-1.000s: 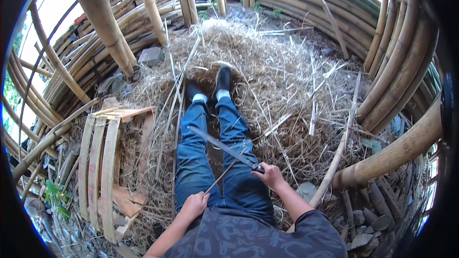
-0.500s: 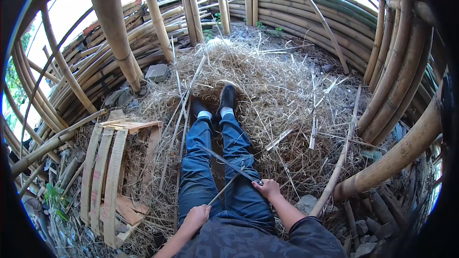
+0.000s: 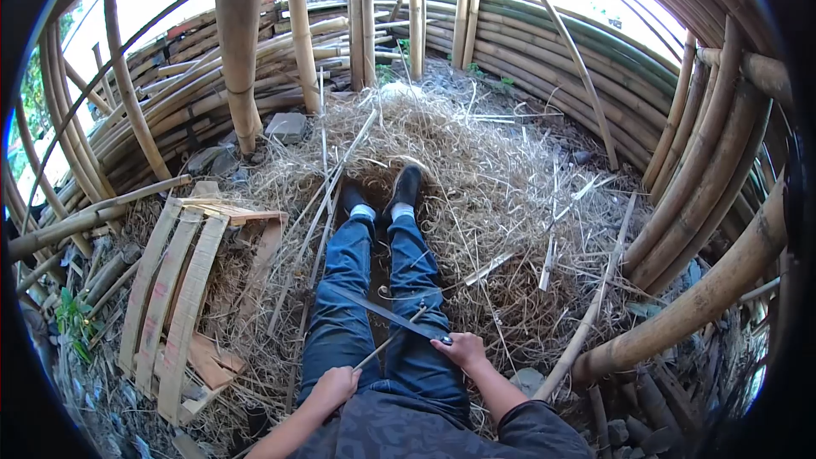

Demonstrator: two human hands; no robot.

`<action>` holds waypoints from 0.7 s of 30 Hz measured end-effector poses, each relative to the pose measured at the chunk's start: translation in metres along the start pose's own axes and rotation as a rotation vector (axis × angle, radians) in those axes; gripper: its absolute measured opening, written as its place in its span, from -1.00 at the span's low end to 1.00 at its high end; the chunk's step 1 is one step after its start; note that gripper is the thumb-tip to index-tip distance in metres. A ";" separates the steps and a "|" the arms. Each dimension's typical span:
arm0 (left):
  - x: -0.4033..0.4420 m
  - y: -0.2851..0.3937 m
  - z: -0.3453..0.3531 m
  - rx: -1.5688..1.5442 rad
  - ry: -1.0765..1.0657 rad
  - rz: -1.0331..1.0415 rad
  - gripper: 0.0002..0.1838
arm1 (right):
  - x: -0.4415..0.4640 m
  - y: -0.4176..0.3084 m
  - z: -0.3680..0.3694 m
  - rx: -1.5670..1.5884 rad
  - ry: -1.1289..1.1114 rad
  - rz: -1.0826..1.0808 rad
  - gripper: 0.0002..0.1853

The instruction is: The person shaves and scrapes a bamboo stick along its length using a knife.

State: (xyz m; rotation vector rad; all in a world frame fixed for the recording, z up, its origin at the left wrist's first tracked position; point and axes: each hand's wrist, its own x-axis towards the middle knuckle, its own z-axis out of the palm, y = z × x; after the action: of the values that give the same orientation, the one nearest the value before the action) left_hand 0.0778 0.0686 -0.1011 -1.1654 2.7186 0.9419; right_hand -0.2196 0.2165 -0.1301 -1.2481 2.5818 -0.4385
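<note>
A long, flat knife point(image 3: 382, 313) of grey metal is held in the right hand point(image 3: 461, 350), the fingers closed around its dark handle. The blade is laid slantwise above the thighs, its narrow end pointed away to the left. A thin, straight, pale brown stick point(image 3: 381, 348) is gripped near its lower end by the left hand point(image 3: 337, 384) — the fist is closed on it, and the far end is angled up to the right. The blade and the stick are crossed just in front of the right hand; whether they are pressed together cannot be told.

Beneath them, blue jeans point(image 3: 340, 336) of creased denim are stretched over the legs, which end in smooth dark shoes point(image 3: 406, 185). The feet are set against a broad heap of shavings point(image 3: 501, 204), dry and straw-coloured, curled and tangled, with stiff split strips strewn over it. To the left, a rough wooden crate point(image 3: 189, 314) is tipped over, its flat slats turned upward. Smooth, round bamboo poles point(image 3: 552, 68) are stacked lengthwise behind the heap, and a thick bamboo beam point(image 3: 693, 302), ringed at its joints, is slanted across the right side.
</note>
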 end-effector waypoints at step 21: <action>0.004 -0.002 0.002 -0.004 -0.043 -0.037 -0.53 | -0.017 0.015 0.004 -0.008 0.037 0.014 -0.23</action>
State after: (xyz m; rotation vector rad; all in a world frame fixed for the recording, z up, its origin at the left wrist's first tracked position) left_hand 0.0757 0.0657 -0.1052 -1.1779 2.6537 0.9567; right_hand -0.2187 0.2376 -0.1375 -1.2346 2.6241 -0.4529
